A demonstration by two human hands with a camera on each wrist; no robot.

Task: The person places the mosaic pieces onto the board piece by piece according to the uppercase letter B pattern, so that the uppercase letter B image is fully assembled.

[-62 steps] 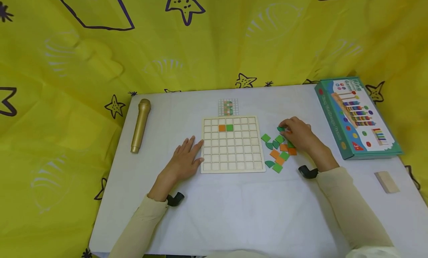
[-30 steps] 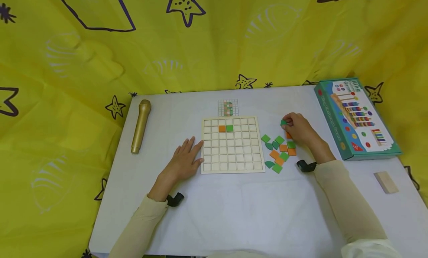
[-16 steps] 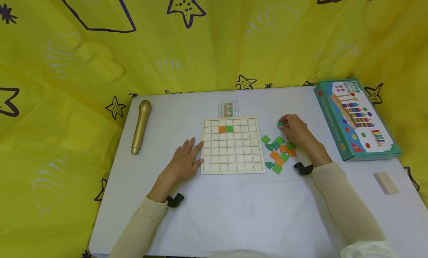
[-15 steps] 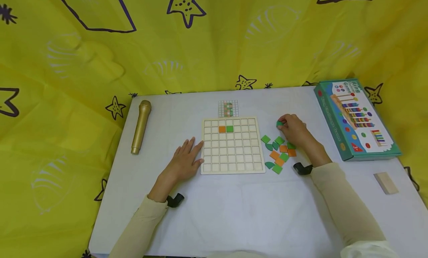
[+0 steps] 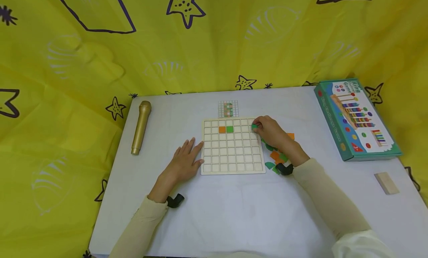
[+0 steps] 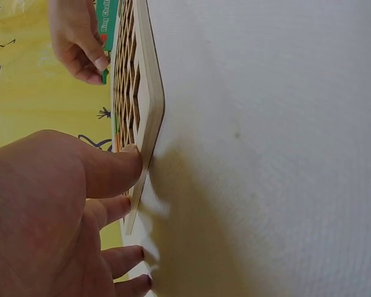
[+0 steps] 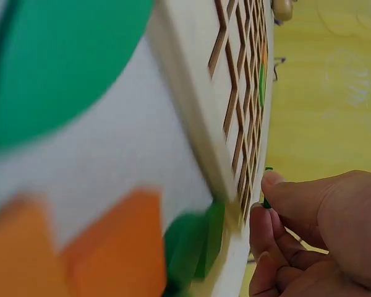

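Note:
A wooden grid board (image 5: pixel 234 157) lies mid-table, with an orange square tile (image 5: pixel 222 129) and a green square tile (image 5: pixel 229 129) side by side in its second row. My left hand (image 5: pixel 183 163) lies spread at the board's left edge; in the left wrist view its thumb and a fingertip touch the rim. Above the board's upper right corner, my right hand (image 5: pixel 271 132) pinches a small dark green tile (image 5: pixel 254 126) between thumb and fingers. Its full outline is hidden by the fingertips. Under the right forearm lie loose green and orange tiles (image 5: pixel 275 155), partly covered.
A small pattern card (image 5: pixel 228 108) sits just behind the board. At the left is a gold microphone (image 5: pixel 141 128). A green game box (image 5: pixel 357 118) stands at the right, with a small wooden block (image 5: pixel 386 183) in front of it.
My right hand has picked the dark green tile from beside the loose pile and carried it left over the board's right edge. The left hand has stayed in place.

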